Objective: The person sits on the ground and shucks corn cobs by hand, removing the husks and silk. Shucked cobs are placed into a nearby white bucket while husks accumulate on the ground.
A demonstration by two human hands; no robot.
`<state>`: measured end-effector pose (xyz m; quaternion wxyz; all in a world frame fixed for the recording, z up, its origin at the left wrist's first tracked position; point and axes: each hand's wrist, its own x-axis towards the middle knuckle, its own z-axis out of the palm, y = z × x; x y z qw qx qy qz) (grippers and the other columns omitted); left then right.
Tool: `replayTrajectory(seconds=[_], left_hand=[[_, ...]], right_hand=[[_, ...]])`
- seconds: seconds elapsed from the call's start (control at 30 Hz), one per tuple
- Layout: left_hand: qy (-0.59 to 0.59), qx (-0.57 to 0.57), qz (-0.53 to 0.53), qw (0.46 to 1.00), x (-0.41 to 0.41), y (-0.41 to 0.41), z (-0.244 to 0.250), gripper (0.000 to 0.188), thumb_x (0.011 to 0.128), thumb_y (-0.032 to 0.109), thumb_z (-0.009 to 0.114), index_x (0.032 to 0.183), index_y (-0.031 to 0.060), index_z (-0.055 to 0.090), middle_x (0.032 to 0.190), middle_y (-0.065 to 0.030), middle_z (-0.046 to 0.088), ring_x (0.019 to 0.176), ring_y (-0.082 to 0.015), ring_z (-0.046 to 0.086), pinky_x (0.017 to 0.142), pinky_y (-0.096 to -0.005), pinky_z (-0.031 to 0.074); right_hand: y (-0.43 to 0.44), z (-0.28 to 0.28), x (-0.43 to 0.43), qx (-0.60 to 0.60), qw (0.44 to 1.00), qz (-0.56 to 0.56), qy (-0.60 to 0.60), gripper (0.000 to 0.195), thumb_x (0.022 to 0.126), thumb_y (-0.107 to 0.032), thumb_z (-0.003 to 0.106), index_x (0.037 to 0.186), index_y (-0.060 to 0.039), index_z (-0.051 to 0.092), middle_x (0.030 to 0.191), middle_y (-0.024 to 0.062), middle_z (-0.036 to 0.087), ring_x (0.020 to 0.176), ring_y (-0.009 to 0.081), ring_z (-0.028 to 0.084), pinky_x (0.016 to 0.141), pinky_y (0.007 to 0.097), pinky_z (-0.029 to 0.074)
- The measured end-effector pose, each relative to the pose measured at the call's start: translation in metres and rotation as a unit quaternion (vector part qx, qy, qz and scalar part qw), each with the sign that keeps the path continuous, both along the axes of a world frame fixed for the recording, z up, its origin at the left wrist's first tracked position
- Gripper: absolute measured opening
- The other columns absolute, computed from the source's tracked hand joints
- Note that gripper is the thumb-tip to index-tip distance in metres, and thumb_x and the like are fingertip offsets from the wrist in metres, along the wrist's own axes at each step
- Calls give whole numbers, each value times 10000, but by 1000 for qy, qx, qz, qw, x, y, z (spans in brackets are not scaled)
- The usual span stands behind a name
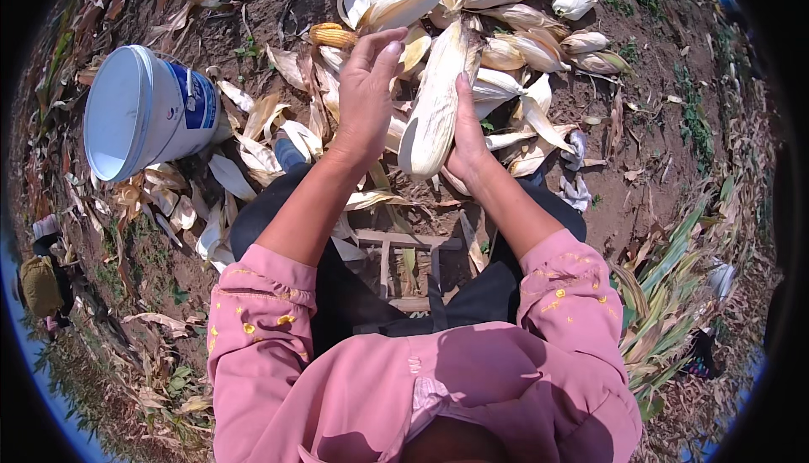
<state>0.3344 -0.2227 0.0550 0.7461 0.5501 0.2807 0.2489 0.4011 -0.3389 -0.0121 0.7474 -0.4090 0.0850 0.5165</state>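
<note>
An ear of corn in its pale dry husk (436, 106) rests in my right hand (469, 131), thumb along its side and the tip pointing away from me. To the left of the ear, my left hand (366, 93) is raised with bent fingers and a gap to the ear; nothing shows in it. Bare yellow corn cobs (332, 36) lie on the ground just beyond my left hand. A pile of ears still in their husks (518, 17) spreads beyond my right hand.
A white plastic bucket (152, 109) lies tipped on its side at left, its mouth towards me. Loose husks (253, 147) litter the soil. Crumpled cloth pieces (575, 192) lie by my right knee. A wooden frame (411, 242) sits between my legs. Another person (47, 273) is at far left.
</note>
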Motion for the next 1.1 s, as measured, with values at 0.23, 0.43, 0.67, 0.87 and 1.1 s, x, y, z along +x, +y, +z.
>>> replayTrajectory(seconds=[0.23, 0.43, 0.67, 0.87, 1.1], left_hand=[[150, 0, -14, 989, -1, 4, -16, 423, 817, 299, 670, 1082, -1, 532, 1000, -73, 573, 912, -141, 544, 761, -285, 443], [129, -17, -42, 991, -6, 18, -19, 168, 820, 173, 666, 895, 35, 608, 808, 16, 593, 705, -61, 515, 652, -224, 402], [119, -38, -20, 992, -3, 13, -21, 71, 862, 107, 605, 866, 46, 568, 792, 13, 568, 743, -69, 513, 695, -221, 404], [-2, -111, -50, 993, -3, 4, -19, 67, 893, 70, 549, 929, 59, 493, 838, -3, 534, 806, -105, 543, 798, -267, 445], [-33, -94, -165, 981, -11, 6, 5, 83, 900, 113, 551, 920, 81, 477, 813, 26, 470, 742, -57, 451, 709, -214, 381]], right_hand=[[-1, 7, -15, -39, 992, 62, -105, 692, 839, -593, 533, 1200, -7, 464, 979, 70, 597, 859, 121, 593, 735, 272, 511], [0, 18, -22, -4, 984, 97, -152, 691, 850, -592, 517, 1214, -6, 478, 1009, 48, 588, 844, 96, 566, 738, 261, 487], [0, 18, -17, -9, 997, 50, -58, 643, 869, -575, 492, 1215, -33, 489, 1046, 75, 599, 918, 155, 598, 801, 305, 504], [-1, 7, 2, 22, 1000, -18, 3, 574, 870, -465, 564, 1201, -4, 478, 1049, 127, 605, 935, 225, 621, 820, 381, 527], [-4, 12, 31, -30, 990, -119, -68, 636, 808, -389, 681, 1214, 39, 444, 1063, 141, 594, 931, 236, 621, 793, 373, 537]])
